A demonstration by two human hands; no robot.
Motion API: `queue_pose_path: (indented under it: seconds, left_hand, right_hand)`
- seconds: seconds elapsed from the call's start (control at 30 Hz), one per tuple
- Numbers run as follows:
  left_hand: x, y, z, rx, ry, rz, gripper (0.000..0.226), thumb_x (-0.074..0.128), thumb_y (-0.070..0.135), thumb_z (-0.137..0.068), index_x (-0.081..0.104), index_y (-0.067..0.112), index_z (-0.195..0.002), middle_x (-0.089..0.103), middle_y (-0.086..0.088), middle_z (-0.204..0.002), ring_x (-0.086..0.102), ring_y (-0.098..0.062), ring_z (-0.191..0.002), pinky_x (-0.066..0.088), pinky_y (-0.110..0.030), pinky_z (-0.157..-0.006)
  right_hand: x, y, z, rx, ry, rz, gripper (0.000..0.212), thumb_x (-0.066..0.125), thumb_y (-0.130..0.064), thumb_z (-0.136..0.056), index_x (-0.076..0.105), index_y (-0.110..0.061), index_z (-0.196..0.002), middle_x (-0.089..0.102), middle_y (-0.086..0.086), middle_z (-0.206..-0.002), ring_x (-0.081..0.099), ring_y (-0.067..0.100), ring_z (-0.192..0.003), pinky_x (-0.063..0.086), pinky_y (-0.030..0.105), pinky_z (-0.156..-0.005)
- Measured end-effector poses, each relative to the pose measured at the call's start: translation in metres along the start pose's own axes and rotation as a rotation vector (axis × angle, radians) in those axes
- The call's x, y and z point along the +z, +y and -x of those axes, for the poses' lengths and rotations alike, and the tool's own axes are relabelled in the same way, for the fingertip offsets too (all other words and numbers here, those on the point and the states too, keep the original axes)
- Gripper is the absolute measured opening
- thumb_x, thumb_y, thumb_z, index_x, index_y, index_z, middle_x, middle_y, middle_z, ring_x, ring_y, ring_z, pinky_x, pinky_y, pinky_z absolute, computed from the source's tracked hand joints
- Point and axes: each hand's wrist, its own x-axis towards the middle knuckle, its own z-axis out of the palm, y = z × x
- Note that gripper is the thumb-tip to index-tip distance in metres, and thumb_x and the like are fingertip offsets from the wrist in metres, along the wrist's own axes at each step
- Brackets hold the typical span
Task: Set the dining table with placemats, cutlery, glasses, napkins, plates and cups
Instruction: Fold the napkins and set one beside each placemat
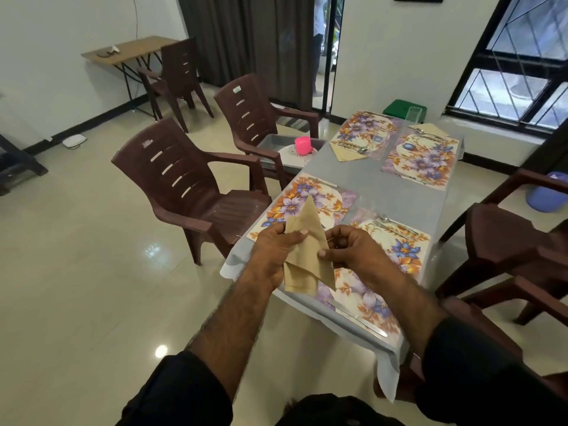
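From the head view, a beige napkin [302, 250] is being held up in the air over the near end of the table [390, 195], folded to a point at its top. It is being pinched along its left edge by the left hand [273, 253] and at its right edge by the fingers of the right hand [353, 250], so both hands are being kept clenched on the cloth.

Below it, the near-left placemat [307, 207] is being left without a napkin, as is the near-right placemat [396, 259], where a fork [392, 229] and a knife [356, 318] are lying.

The likely risks are being judged as these: the fold may be lost if either pinch is loosened, and the cutlery or a clear glass [367, 207] between the mats may be nudged as the napkin is being lowered.
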Motion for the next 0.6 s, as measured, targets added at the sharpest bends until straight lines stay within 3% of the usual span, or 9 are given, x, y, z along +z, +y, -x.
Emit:
queue_pose_path:
  seconds: [0.13,0.23,0.33,0.5,0.6]
  left_hand:
    - [0.002,0.004,-0.001,0.013,0.037,0.022,0.023,0.081,0.008,-0.092,0.077,0.008,-0.115,0.081,-0.012,-0.108,0.075,-0.040,-0.108,0.060,-0.062,-0.097]
    - [-0.002,0.001,-0.002,0.019,0.087,0.034,0.019,0.082,0.007,-0.091,0.078,0.008,-0.109,0.081,-0.013,-0.107,0.075,-0.039,-0.107,0.059,-0.061,-0.099]
    - [-0.001,-0.008,-0.005,0.034,0.127,0.062,0.031,0.087,0.011,-0.086,0.078,0.007,-0.116,0.079,-0.016,-0.116,0.070,-0.046,-0.119,0.056,-0.065,-0.102]
    - [0.019,-0.012,0.000,0.039,0.128,0.062,0.028,0.084,0.010,-0.090,0.077,0.007,-0.116,0.079,-0.016,-0.116,0.070,-0.044,-0.117,0.057,-0.062,-0.102]
    - [0.041,-0.018,0.008,0.032,0.097,0.050,0.026,0.081,0.010,-0.092,0.077,0.009,-0.117,0.080,-0.014,-0.114,0.073,-0.040,-0.112,0.058,-0.062,-0.101]
  right_hand:
    - [-0.006,0.009,0.016,0.042,-0.020,-0.108,0.041,0.086,-0.001,-0.073,0.069,0.001,-0.110,0.070,0.019,-0.090,0.067,0.030,-0.081,0.061,0.033,-0.067]
    - [-0.020,0.020,0.027,0.054,-0.062,-0.092,0.039,0.083,0.008,-0.076,0.067,0.001,-0.111,0.071,0.023,-0.090,0.067,0.036,-0.080,0.058,0.040,-0.071]
    - [-0.038,0.024,0.037,0.065,-0.098,0.005,0.036,0.076,0.015,-0.083,0.064,0.002,-0.114,0.075,0.027,-0.096,0.072,0.038,-0.083,0.058,0.042,-0.075]
    - [-0.056,0.013,0.041,0.044,0.012,0.002,0.027,0.075,-0.004,-0.093,0.066,-0.004,-0.118,0.077,0.020,-0.102,0.073,0.031,-0.087,0.058,0.037,-0.075]
    - [-0.057,0.007,0.039,0.018,-0.040,-0.038,0.034,0.079,-0.005,-0.091,0.064,-0.005,-0.121,0.076,0.018,-0.097,0.072,0.028,-0.083,0.059,0.041,-0.078]
